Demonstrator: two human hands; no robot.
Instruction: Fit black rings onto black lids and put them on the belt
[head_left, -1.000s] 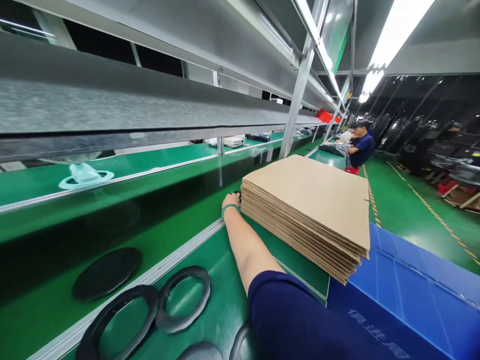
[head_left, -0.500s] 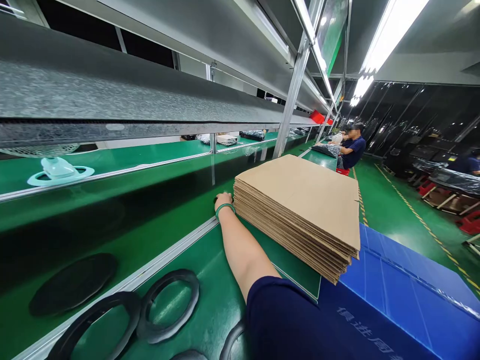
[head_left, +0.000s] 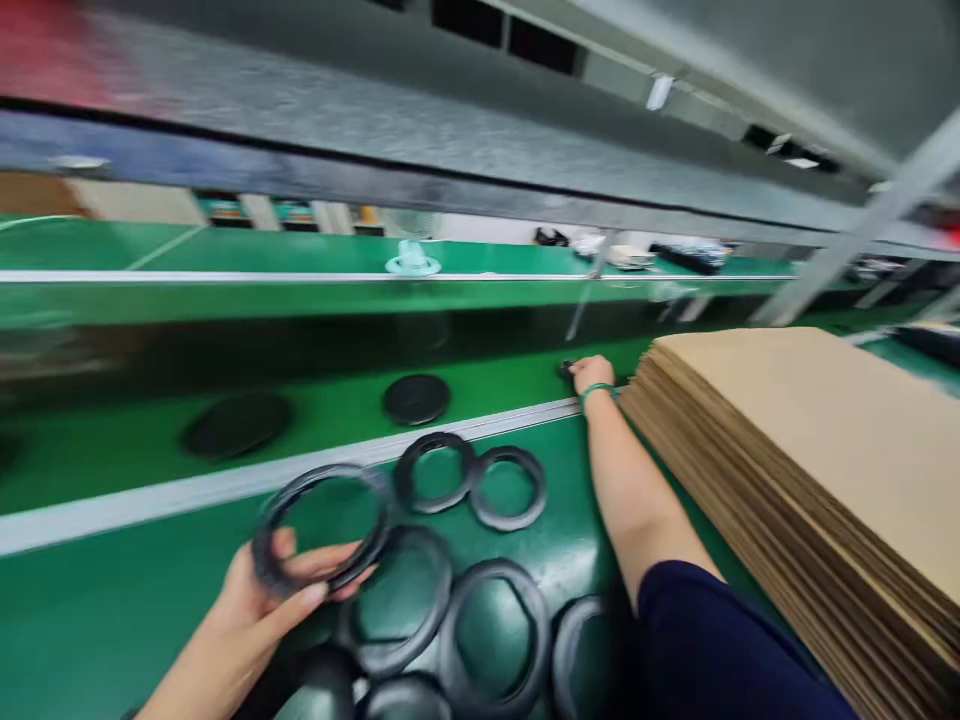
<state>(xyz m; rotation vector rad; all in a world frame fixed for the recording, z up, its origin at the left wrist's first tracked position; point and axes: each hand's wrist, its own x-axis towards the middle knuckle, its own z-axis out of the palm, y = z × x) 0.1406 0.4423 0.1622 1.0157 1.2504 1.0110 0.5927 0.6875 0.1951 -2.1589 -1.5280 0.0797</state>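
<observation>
Left hand (head_left: 251,600) holds a black ring (head_left: 268,535) above the bench (head_left: 97,610); loose rings (head_left: 537,630) lie rightward, nearer to this hand; past the bench's far metal edge (head_left: 225,497), right hand (head_left: 592,373) pinches a small dark piece (head_left: 565,369), too blurred to identify

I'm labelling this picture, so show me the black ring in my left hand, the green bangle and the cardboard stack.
Held black ring (head_left: 265,545): head view, picture-left part of its band.
Green bangle (head_left: 597,387): head view, upper part of its band.
Cardboard stack (head_left: 825,425): head view, top sheet's face.
</observation>
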